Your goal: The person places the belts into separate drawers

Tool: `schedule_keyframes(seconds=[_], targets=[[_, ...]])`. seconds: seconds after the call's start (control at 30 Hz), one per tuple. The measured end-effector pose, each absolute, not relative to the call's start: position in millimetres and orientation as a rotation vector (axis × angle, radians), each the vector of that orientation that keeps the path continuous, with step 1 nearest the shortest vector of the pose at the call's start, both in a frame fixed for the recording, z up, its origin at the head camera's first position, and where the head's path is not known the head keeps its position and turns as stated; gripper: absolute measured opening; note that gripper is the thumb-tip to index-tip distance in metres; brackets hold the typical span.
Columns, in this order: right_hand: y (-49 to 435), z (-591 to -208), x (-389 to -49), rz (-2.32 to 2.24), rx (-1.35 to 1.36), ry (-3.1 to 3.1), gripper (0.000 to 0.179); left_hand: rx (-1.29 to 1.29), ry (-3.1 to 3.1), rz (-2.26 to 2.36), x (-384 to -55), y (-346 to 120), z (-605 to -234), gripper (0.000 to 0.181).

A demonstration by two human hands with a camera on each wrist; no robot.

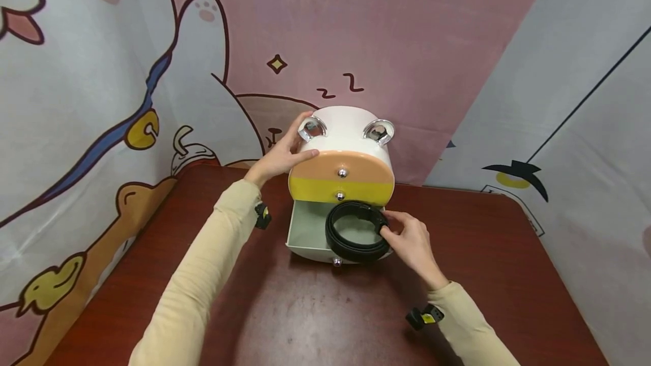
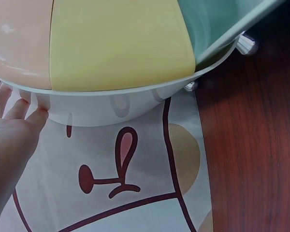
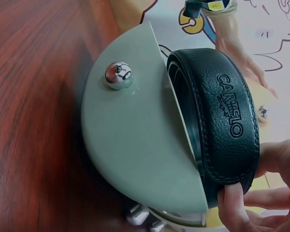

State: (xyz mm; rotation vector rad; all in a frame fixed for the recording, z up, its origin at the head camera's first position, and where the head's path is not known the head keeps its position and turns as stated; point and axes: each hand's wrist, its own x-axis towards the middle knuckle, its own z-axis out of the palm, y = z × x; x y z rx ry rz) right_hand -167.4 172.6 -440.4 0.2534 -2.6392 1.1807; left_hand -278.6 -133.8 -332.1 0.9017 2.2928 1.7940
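Note:
A coiled black leather belt [image 1: 357,252] is pinched at its right side by my right hand [image 1: 411,244]. In the right wrist view the belt [image 3: 229,116] shows embossed lettering, and it sits partly behind the front panel of the pulled-out green drawer [image 3: 135,125]. That drawer [image 1: 307,225] is the lowest of a small white cabinet [image 1: 346,120] with orange and yellow drawers above. My left hand [image 1: 285,154] rests on the cabinet's upper left side, thumb toward the front edge. In the left wrist view, the fingers of my left hand [image 2: 14,125] touch the white side wall.
The cabinet stands on a reddish-brown table [image 1: 305,315] near its back edge. Silver ring-shaped ornaments [image 1: 378,130] stick up on its top, and round silver knobs [image 1: 337,262] stand out from the drawers. A printed cartoon cloth [image 1: 381,44] hangs behind and at the sides.

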Motion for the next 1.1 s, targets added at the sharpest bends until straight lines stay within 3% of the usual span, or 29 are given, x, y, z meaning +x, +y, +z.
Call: schedule_keyframes(seconds=[1.1], targets=[[141.3, -454.3, -199.0, 1.043, 0.21, -2.661, 0.032, 0.876, 2.3, 1.779, -279.1, -135.8, -334.0, 0.082]])
